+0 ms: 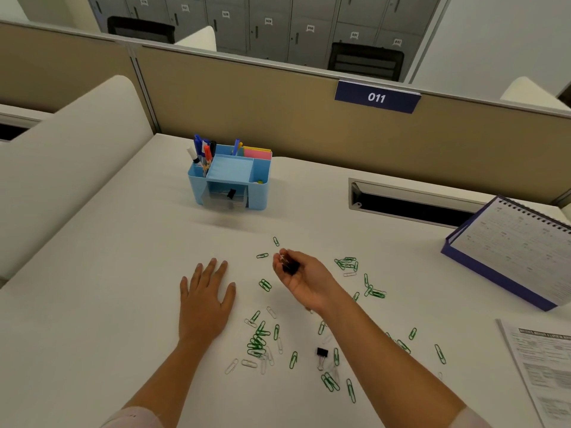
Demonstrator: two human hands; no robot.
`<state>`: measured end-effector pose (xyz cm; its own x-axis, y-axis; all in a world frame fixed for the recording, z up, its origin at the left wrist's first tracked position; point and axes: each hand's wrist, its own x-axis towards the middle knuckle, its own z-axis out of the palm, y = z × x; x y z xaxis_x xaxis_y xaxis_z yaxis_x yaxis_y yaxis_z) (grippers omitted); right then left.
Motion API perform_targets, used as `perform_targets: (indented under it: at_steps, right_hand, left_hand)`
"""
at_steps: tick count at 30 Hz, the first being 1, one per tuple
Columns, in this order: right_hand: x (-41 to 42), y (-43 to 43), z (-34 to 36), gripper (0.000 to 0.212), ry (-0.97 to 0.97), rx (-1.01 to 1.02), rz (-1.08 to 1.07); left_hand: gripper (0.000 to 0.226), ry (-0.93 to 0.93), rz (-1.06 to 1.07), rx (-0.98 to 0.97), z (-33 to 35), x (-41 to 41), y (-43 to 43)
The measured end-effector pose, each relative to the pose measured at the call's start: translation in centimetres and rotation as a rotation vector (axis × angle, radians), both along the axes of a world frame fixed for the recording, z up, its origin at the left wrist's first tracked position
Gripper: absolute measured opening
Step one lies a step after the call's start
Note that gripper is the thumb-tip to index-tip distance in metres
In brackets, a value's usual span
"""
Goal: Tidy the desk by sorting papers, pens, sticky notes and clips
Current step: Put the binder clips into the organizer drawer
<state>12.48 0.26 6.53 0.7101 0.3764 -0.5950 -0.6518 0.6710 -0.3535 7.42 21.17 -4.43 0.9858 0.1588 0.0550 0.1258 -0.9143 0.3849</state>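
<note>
Green paper clips [258, 341] litter the table [123, 273] as the right hand [301, 274] holds a black binder clip [290, 267] just above them, with clip-sorting apparently under way.

Head view: the right hand's fingers curl round the binder clip, while the left hand [205, 301] lies flat and released on the table. The next move probably calls for carrying it to the blue organizer [228, 180] at the back. The contents of its drawer [227, 199] are blurred. Fingers partly hide the held clip. Papers [543, 366] at right are cut off.
</note>
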Motion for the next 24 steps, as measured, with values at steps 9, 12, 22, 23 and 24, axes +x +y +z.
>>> perform_targets:
  at_steps: [9,12,22,23,24]
  right_hand:
    - [10.2,7.5,4.6,0.035,-0.059,-0.209,-0.039]
    - [12.3,10.0,5.9,0.035,-0.084,-0.304,0.019]
    - [14.1,12.1,6.7,0.052,-0.186,-0.222,0.049]
    - [13.9,11.6,6.7,0.051,-0.206,-0.255,0.072]
    - [13.7,11.1,6.6,0.051,-0.221,-0.309,0.112]
  left_hand:
    - [0.063,0.009,0.003,-0.031,0.1,0.0,-0.1]
    - [0.062,0.013,0.005,-0.029,0.1,0.0,0.0]
    - [0.061,0.006,0.006,-0.057,0.3,0.0,0.0]
    - [0.061,0.006,0.006,-0.056,0.3,0.0,0.0]
    - [0.061,0.009,0.006,-0.053,0.3,0.0,0.0]
